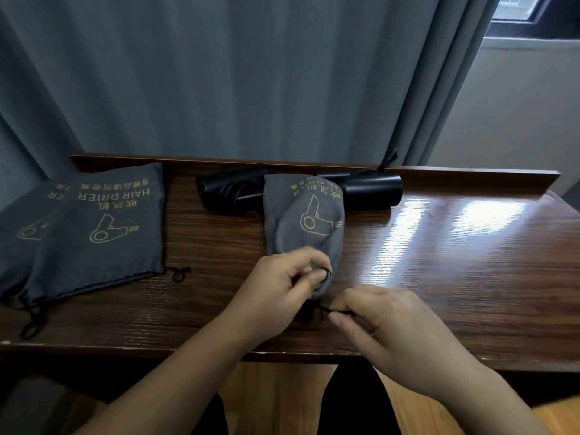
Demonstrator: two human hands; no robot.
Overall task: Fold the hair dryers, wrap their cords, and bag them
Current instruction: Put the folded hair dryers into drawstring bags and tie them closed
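Observation:
A bulging grey drawstring bag [303, 221] with a yellow hair-dryer print lies mid-table, its gathered mouth towards me. My left hand [279, 287] pinches the black drawstring [326, 273] at the bag's mouth, the cord looped over a fingertip. My right hand [389, 318] pinches the other end of the drawstring just right of the mouth. Behind the bag lie two black hair dryers: one [229, 189] at the left with its cord wound round it, one [373, 189] at the right, partly hidden by the bag.
Two flat grey bags [97, 227] with the same print overlap at the table's left, their drawstrings trailing to the front edge. The wooden table [439, 246] has a raised back ledge. Grey curtains hang behind; a window shows at top right.

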